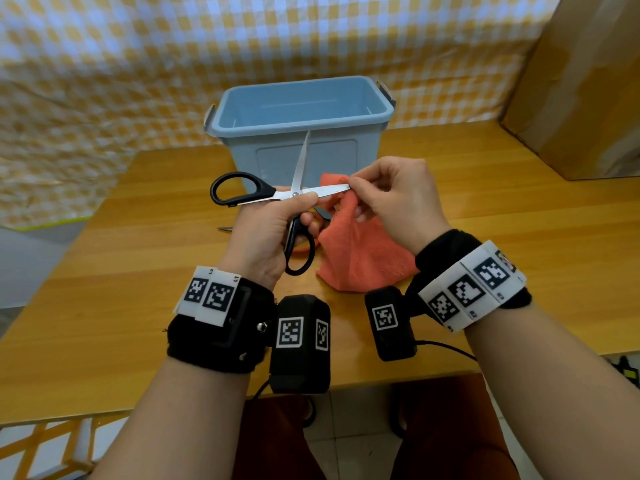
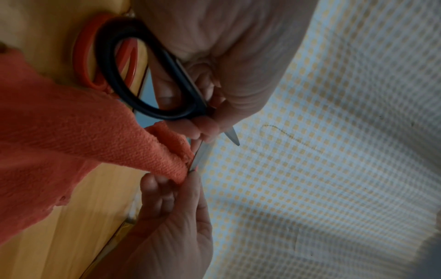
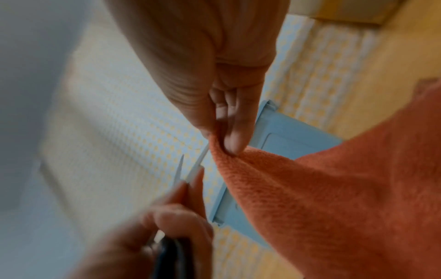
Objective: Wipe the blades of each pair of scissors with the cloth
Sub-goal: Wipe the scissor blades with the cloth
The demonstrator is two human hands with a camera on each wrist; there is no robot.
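Two steel blades of black-handled scissors splayed wide, gripped near pivot by left hand; rightward blade's long axis aimed at right hand, fingertips pinching orange terry cloth at its tip.

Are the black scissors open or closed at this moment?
Open. The black scissors have blades spread wide: one points up toward the blue bin, the other toward the orange cloth.

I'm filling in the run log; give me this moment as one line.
left hand: holds black scissors, blades open | right hand: pinches orange cloth at blade tip | red scissors: on table | blue bin: behind
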